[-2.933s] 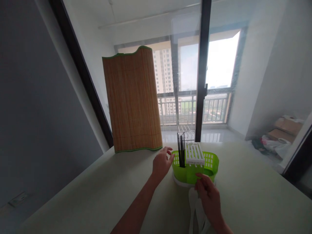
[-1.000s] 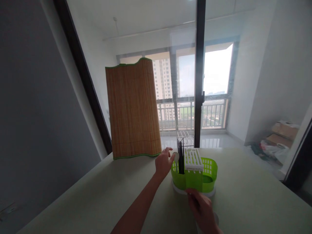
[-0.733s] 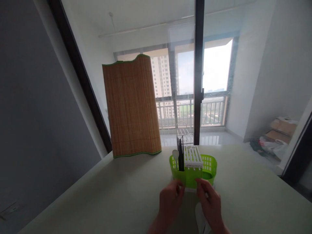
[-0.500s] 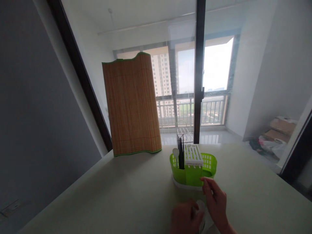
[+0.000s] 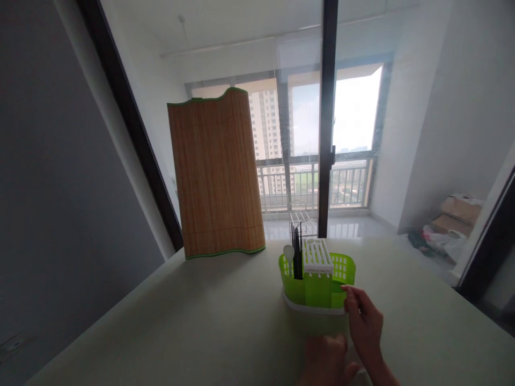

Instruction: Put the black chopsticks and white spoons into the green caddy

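A bright green utensil caddy (image 5: pixel 317 292) with a white base stands on the table in front of me. Its left part holds a pale spoon (image 5: pixel 288 257) and several black chopsticks (image 5: pixel 297 252), both upright. A white slotted knife holder top (image 5: pixel 317 256) covers the middle section. My right hand (image 5: pixel 365 321) is just in front of the caddy's right end, thumb and fingers pinched together; what they hold, if anything, does not show. Below and to its left, my left hand (image 5: pixel 325 358) is curled closed and blurred. A pale, translucent patch lies between the hands, too unclear to name.
A bamboo mat (image 5: pixel 217 177) with green edging stands upright at the table's back left. Behind the table (image 5: pixel 201 316) are a dark-framed glass door (image 5: pixel 328 118) and a white wire rack (image 5: pixel 302 220). Boxes and bags (image 5: pixel 454 225) lie on the floor at right.
Both hands have shifted to the right, the left one more. A white rounded piece seen at my left hand is now hidden. The caddy and mat stay in place.
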